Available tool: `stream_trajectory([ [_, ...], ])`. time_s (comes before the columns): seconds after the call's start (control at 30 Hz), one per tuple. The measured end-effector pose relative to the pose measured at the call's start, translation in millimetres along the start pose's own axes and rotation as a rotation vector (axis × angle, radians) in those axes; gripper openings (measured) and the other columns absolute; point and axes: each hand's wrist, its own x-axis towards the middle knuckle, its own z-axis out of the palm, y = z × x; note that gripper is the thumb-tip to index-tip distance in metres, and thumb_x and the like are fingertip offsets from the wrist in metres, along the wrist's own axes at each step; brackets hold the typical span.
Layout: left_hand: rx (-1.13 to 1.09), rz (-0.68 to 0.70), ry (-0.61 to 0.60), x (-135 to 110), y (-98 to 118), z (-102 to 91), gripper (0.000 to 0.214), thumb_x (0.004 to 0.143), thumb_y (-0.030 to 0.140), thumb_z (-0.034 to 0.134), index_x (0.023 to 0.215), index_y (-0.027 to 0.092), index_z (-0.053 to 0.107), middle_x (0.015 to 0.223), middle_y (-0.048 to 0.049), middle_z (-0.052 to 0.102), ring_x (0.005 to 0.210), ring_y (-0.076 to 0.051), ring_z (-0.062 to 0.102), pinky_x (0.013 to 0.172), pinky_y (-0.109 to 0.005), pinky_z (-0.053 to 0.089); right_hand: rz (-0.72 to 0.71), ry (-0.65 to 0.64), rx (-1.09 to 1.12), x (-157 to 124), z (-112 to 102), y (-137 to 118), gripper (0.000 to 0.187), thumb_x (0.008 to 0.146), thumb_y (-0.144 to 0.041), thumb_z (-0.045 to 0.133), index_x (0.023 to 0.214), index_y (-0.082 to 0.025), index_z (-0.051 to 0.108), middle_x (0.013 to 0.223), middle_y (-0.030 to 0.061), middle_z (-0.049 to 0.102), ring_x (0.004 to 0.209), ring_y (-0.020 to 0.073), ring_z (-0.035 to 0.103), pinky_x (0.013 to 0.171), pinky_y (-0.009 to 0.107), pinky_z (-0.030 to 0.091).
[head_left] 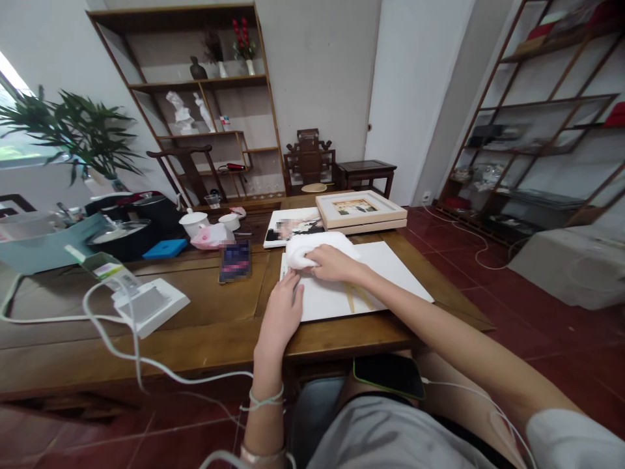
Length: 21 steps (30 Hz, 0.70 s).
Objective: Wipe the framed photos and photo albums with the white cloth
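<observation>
My right hand (334, 262) is closed on a bunched white cloth (299, 249), pressing it onto the far left part of a flat white board (390, 277). Yellowish streaks show on the board beneath my right forearm. My left hand (283, 305) lies on the board's left edge, its fingers stretched toward the cloth and its thumb apart. Just beyond the cloth is a picture panel (317, 218), partly blurred. A pale wooden frame (403, 213) with a small picture in it rests at the back right, on top of another.
The wooden table (229, 326) carries a phone (235, 260), a white box (168, 301), a white cable (105, 332), a blue box (165, 248), a white teapot (193, 220) and a pink bag (212, 236). Another phone (388, 376) with a cable lies on my lap.
</observation>
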Motion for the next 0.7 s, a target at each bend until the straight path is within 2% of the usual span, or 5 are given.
stream_trajectory([
  [0.1, 0.003, 0.012, 0.003, 0, 0, -0.8, 0.034, 0.09, 0.019, 0.04, 0.116, 0.012, 0.06, 0.129, -0.0147, 0.058, 0.124, -0.026, 0.051, 0.107, -0.043, 0.037, 0.0, 0.016, 0.015, 8, 5, -4, 0.021, 0.086, -0.021, 0.048, 0.092, -0.014, 0.067, 0.099, 0.0111, 0.07, 0.093, 0.0236, 0.06, 0.075, 0.028, 0.037],
  [0.2, -0.003, 0.009, 0.006, 0, -2, 0.0, 0.034, 0.09, 0.02, 0.041, 0.118, 0.012, 0.059, 0.132, -0.0149, 0.056, 0.126, -0.026, 0.049, 0.108, -0.044, 0.035, 0.027, 0.028, 0.031, 0, 4, 1, 0.021, 0.086, -0.02, 0.047, 0.093, -0.014, 0.067, 0.1, 0.0113, 0.069, 0.093, 0.0239, 0.06, 0.072, 0.028, 0.038],
  [0.5, -0.018, -0.009, 0.008, -1, -5, 3.4, 0.031, 0.089, 0.021, 0.042, 0.111, 0.013, 0.062, 0.131, -0.0149, 0.057, 0.129, -0.026, 0.045, 0.11, -0.046, 0.033, 0.17, 0.064, 0.088, -53, -17, 50, 0.026, 0.091, -0.026, 0.042, 0.092, -0.016, 0.066, 0.095, 0.0073, 0.069, 0.086, 0.0209, 0.06, 0.075, 0.027, 0.041],
  [0.6, -0.014, -0.013, 0.002, -1, -5, 2.7, 0.031, 0.089, 0.021, 0.042, 0.111, 0.012, 0.062, 0.131, -0.0158, 0.056, 0.13, -0.026, 0.045, 0.11, -0.045, 0.033, 0.223, 0.069, 0.061, -71, -17, 63, 0.026, 0.089, -0.024, 0.041, 0.089, -0.016, 0.066, 0.093, 0.0084, 0.069, 0.085, 0.0235, 0.061, 0.076, 0.031, 0.042],
  [0.7, -0.013, -0.019, -0.003, -1, -4, 2.0, 0.032, 0.089, 0.021, 0.042, 0.112, 0.01, 0.061, 0.132, -0.0165, 0.055, 0.13, -0.026, 0.045, 0.11, -0.045, 0.032, 0.247, 0.058, 0.019, -89, -15, 73, 0.026, 0.088, -0.022, 0.041, 0.089, -0.015, 0.066, 0.095, 0.0117, 0.069, 0.094, 0.0279, 0.06, 0.087, 0.039, 0.041],
])
